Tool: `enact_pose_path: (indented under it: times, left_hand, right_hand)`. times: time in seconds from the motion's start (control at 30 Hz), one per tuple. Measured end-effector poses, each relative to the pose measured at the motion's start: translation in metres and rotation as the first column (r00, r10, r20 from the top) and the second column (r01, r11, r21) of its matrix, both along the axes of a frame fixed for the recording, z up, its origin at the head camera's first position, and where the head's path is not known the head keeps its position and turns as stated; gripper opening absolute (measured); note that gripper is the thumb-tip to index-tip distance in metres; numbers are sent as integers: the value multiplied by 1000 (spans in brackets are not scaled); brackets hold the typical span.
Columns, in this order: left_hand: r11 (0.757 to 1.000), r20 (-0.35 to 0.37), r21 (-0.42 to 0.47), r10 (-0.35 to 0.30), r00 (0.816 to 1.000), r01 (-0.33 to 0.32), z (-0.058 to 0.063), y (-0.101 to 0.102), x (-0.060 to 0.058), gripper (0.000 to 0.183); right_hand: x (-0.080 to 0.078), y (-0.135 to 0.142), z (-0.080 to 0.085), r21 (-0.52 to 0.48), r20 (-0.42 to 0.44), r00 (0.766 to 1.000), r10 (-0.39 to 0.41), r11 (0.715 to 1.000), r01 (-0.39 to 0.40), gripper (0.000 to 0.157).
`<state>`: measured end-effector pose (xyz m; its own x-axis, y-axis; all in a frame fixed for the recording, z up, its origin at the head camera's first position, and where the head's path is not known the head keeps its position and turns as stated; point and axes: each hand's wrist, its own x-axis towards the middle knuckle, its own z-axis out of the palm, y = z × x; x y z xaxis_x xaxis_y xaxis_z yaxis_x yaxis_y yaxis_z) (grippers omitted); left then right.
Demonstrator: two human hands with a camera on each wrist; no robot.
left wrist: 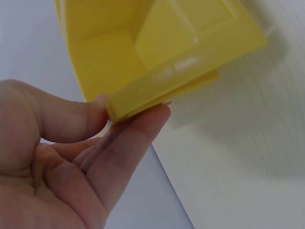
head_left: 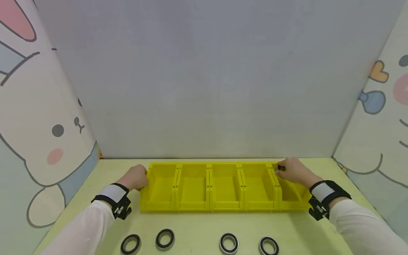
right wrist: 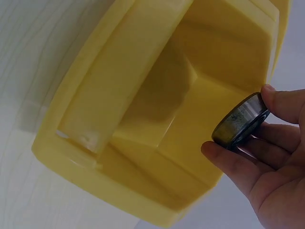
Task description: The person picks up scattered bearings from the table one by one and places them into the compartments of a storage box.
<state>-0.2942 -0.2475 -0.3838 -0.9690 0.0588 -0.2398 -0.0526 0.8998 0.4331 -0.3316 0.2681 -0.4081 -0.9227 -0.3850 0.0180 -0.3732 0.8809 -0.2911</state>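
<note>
- I find the right hand [head_left: 294, 172] at the rightmost compartment [right wrist: 157, 105] of the yellow bin row [head_left: 226, 205]; its thumb and fingers pinch one bearing [right wrist: 240, 119] across the outer edge, tilted, above the compartment's interior.
- I find the left hand [head_left: 136, 177] pinching the rim at the bin row's left end; thumb on one face, fingers on the other.
- I recommend a steady left pinch, so the bin row does not slide; side pressure on a wall would probably shift it.
- I advise keeping the bearing clear of walls and divider; any release is best made low and level, as a smooth steel edge may slip or roll.
- I note materials: bin row, moulded plastic, faintly glossy, with sloped walls and a front lip; four loose bearings [head_left: 236, 243], metal rings with black faces and hollow centres; bench [head_left: 197, 230], pale, with fine grain.
</note>
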Motion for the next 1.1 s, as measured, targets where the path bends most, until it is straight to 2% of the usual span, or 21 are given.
enact_pose_path:
  times: [0.2, 0.37, 0.57, 0.73, 0.97, 1.03, 1.1]
  left_hand:
    - [1000, 4, -13, -2, 1000, 2, 1, 1, 0, 17]
    - [1000, -17, -25, -17, 1000, 17, -5, -1, -3, 15]
    - [999, -39, -19, -37, 999, 36, -6, -4, -2, 12]
    - [999, -39, -20, -31, 999, 31, -4, -4, -2, 13]
    - [1000, -16, -28, -7, 1000, 7, -9, -5, -4, 13]
    - [1000, -13, -27, -4, 1000, 3, -9, -5, -4, 15]
    - [1000, -13, -24, -3, 1000, 3, -8, -5, -4, 18]
  right_hand:
    - [1, 1, -12, 93, -28, 999, 17, 996, -15, 5]
    - [1, 1, -29, 100, -75, 997, 30, 995, -23, 9]
    - [2, -2, -44, 64, -57, 998, -4, 998, 7, 16]
    - [3, -4, -49, 63, -57, 998, -22, 998, 26, 18]
    - [6, -4, -52, 78, -89, 996, -13, 997, 19, 21]
    - [7, -3, -51, 90, -78, 997, -13, 996, 20, 18]
    - [7, -1, -46, 103, -50, 998, -24, 994, 29, 6]
